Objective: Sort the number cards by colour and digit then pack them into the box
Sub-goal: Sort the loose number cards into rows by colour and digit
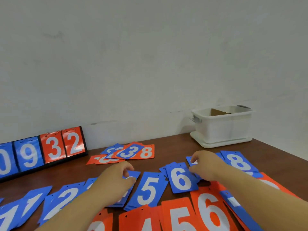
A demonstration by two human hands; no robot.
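— Looking across the brown wooden table [166, 147] for the white plastic handled box [223, 129]?
— Finding it well beyond the right hand [205, 165]'s fingertips. Pinching a blue number card [189, 159] between curled right fingers; clamping the left hand [115, 179]'s curled fingers on another blue card stack [134, 173].

Bare table [175, 147] between mixed pile [128, 152] and box [223, 127]; scoreboard [41, 152] blocks left.

Digit of the blue card [133, 173] beneath the left hand [115, 179] unseen; red cards [166, 212] cropped at bottom edge
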